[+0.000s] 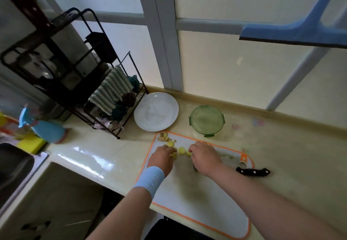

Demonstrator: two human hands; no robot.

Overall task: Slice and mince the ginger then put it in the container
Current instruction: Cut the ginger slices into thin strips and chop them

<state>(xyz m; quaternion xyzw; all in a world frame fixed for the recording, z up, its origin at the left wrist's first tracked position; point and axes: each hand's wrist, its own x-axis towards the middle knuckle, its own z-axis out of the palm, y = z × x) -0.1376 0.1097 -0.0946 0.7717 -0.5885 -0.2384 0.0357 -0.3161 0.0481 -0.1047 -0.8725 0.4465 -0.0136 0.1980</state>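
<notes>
Presently, the left hand (161, 158) and right hand (203, 157) rest on the cutting board (187, 192), fingers curled down onto the ginger slices (181, 150) between them; an actual pinch cannot be confirmed. Slices are likely light, stiff, moist and slippery: gather by the edges, stack flat. Beyond the board, the container (206, 120) stands on the table (281, 145).
</notes>
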